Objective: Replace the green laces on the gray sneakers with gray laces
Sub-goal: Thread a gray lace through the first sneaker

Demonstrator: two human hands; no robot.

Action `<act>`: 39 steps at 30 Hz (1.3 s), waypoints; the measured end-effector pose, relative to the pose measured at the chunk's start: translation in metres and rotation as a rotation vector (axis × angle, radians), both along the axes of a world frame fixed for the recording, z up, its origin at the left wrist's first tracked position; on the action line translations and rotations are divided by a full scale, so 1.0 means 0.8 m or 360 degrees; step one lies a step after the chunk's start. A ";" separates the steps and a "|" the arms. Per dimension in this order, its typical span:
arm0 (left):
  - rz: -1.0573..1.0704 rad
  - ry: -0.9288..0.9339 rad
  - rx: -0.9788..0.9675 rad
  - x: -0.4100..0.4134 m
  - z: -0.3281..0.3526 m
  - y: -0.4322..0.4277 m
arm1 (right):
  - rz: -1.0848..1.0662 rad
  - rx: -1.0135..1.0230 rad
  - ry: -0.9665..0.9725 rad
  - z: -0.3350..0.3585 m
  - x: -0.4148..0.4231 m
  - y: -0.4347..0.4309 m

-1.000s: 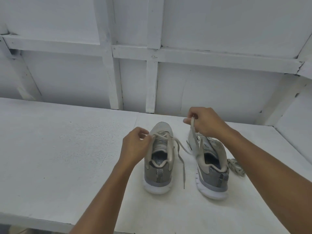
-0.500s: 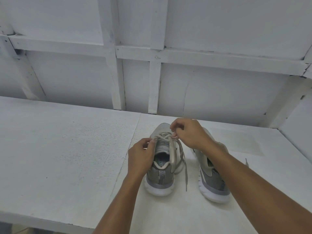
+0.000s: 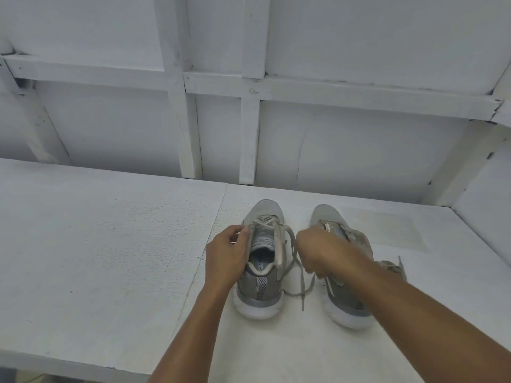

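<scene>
Light's soft & even w/ a cool bluish cast; shadows on the table (image 3: 110, 244) are faint. Wide-angle lens bows the wall beams (image 3: 359, 92) near the edges, & my right hand (image 3: 318, 250) looks a bit blurred.

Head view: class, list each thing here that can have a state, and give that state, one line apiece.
left sneaker: upright, laced, untied.
right sneaker: upright, lacing mostly hidden.
lace: threaded through left sneaker, ends loose.
left hand: grips left sneaker's side.
right hand: pinches the lace.
bundled lace: lying beside right sneaker.
</scene>
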State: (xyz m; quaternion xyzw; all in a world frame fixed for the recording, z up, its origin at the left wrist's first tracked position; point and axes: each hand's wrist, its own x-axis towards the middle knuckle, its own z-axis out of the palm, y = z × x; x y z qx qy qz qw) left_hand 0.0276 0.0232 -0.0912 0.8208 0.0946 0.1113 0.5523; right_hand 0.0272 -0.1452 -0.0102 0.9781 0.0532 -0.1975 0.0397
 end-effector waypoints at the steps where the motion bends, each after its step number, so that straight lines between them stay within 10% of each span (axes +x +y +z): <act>1: 0.0000 0.0000 0.0002 0.000 0.000 0.000 | 0.0100 -0.0150 -0.0022 -0.007 -0.011 0.006; 7: 0.0002 -0.0004 0.0010 0.000 -0.001 0.000 | 0.0454 -0.0614 -0.0184 -0.049 -0.027 0.016; 27: -0.0003 0.0010 -0.0029 -0.003 0.002 0.000 | 0.0677 -0.0563 -0.0356 -0.041 -0.021 -0.006; 39: -0.0012 0.0003 -0.0009 -0.003 0.003 0.000 | -0.0425 0.2252 -0.0474 0.035 0.035 -0.043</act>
